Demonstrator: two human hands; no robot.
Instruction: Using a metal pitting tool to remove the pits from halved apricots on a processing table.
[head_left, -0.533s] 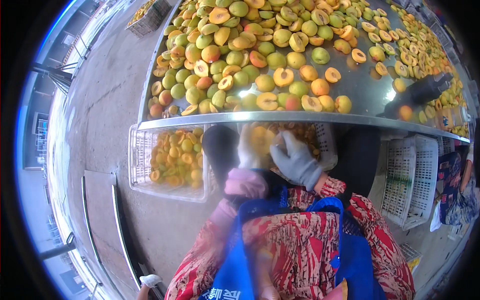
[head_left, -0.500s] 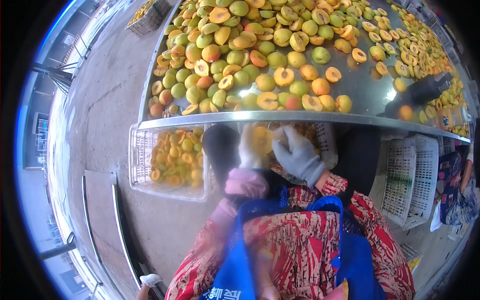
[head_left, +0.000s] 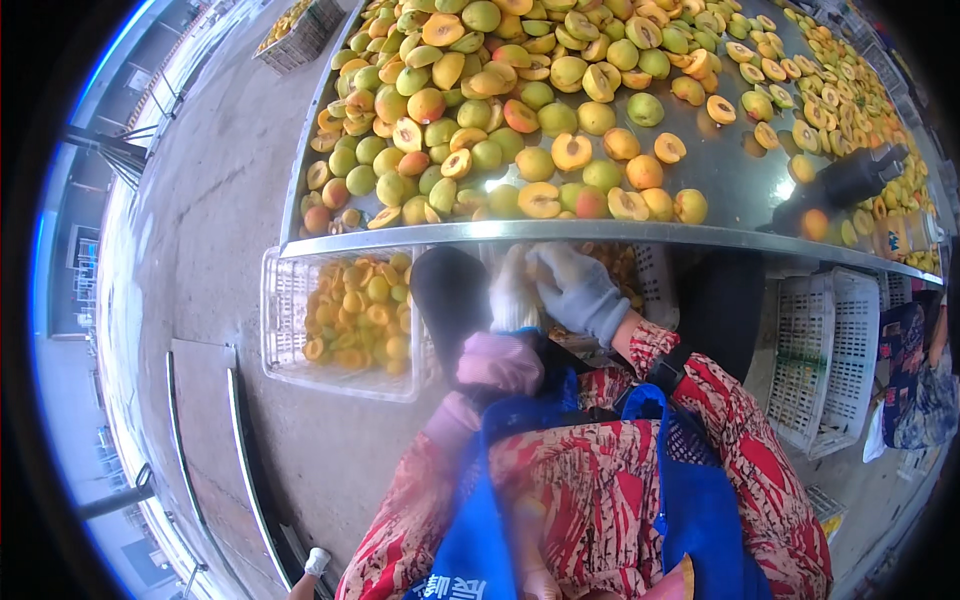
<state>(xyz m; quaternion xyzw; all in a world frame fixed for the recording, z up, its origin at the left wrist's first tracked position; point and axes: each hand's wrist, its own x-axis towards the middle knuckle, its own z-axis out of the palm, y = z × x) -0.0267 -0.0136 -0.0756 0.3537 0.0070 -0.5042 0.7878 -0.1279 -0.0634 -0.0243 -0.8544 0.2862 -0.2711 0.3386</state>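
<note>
My left hand [head_left: 513,290], in a white glove with a pink cuff, is closed just below the table's near edge. Against it rests my right hand [head_left: 582,292], in a pale grey glove, its fingers bent inward and pressed to the left hand. Whatever lies between the two hands is hidden by the gloves. Beyond them, whole and halved yellow-green peaches [head_left: 538,200] cover much of the metal table [head_left: 740,190]. Behind and below my hands, a light crate [head_left: 655,285] holds yellowish-brown fruit pieces, partly covered by the right hand.
A white crate of peach halves [head_left: 360,310] stands on the floor to the left. White empty-looking crates [head_left: 815,360] stand at the right, near another person's patterned clothing [head_left: 915,370]. A dark cylindrical object [head_left: 840,185] crosses the table's right part. Another fruit crate [head_left: 300,35] sits far left.
The yellow peach seen blurred between my hands no longer shows. My hands have come closer together, the right one shifting left onto the left hand.
</note>
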